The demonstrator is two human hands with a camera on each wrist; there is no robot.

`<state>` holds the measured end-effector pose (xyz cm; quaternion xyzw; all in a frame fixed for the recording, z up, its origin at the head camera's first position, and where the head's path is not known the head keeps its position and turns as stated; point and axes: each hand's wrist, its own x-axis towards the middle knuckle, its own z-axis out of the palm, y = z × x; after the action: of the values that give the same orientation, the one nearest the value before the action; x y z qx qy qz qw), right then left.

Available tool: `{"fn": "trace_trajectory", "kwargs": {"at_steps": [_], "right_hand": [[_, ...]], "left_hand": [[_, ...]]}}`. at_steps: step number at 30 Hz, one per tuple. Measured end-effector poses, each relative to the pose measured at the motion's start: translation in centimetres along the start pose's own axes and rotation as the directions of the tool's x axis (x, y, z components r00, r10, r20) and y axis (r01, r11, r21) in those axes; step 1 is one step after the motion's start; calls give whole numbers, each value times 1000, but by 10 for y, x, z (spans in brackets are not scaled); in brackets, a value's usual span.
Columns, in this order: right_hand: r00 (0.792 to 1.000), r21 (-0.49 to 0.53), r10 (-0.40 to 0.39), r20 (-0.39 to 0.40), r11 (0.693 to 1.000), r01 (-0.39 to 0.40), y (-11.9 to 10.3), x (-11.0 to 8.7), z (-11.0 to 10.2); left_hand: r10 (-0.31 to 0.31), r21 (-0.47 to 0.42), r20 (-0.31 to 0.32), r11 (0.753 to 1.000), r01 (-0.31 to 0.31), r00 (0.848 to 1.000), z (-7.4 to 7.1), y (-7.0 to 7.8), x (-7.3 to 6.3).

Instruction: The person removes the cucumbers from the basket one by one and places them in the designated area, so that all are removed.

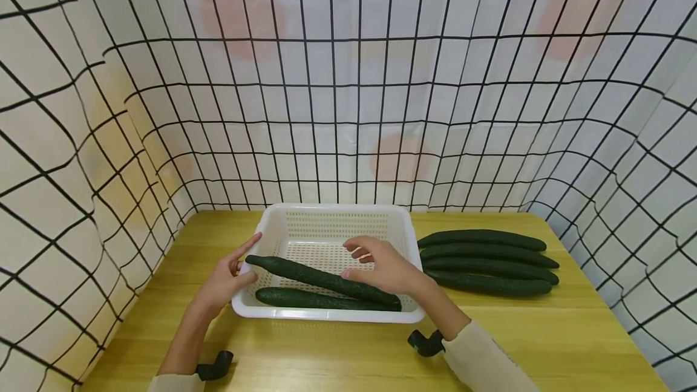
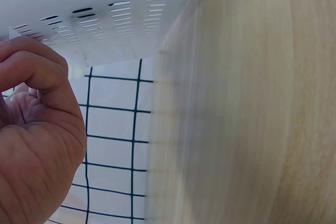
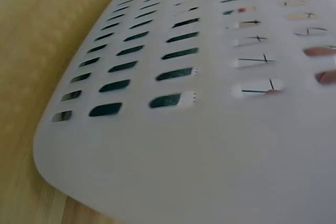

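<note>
Cucumbers (image 1: pixel 321 299) begin at lower centre with one along the near wall of the white basket (image 1: pixel 327 314), while the slanting cucumber (image 1: pixel 310 273) just beyond has its left end at the rim, close beside the left grip (image 1: pixel 224 283), which clasps the basket's left side. Over the basket the right grip (image 1: pixel 383 266) is released, fingers loosely bent, its thumb by the slanting cucumber's far edge, contact unclear. Yellowish wooden table (image 1: pixel 305 356) beneath carries four more cucumbers (image 1: pixel 490 251) side by side at centre right, and black wire grid (image 1: pixel 358 85) fronts pale sheeting (image 1: pixel 343 101) across the upper frame.
</note>
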<state>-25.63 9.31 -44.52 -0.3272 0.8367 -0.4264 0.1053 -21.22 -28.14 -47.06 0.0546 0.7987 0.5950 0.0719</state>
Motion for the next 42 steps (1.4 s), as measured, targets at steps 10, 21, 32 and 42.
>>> {"fn": "trace_trajectory", "kwargs": {"at_steps": [10, 21, 32, 42], "right_hand": [[958, -179, 40, 282, 984, 12, -1, -2, 5], [934, -303, 92, 345, 953, 18, 1, 0, 7], [919, -417, 128, 374, 908, 43, -1, 9, 12], [945, -410, 59, 323, 908, 84, -2, 9, 13]], "left_hand": [[-4, 6, -5, 1000, 4, 1000, 0, 0, 1], [3, -4, 7, 1000, -3, 1000, 1, 1, 1], [5, -6, -9, 1000, -5, 1000, 0, -1, 0], [4, -10, -5, 1000, -4, 1000, -1, 0, 0]]}}
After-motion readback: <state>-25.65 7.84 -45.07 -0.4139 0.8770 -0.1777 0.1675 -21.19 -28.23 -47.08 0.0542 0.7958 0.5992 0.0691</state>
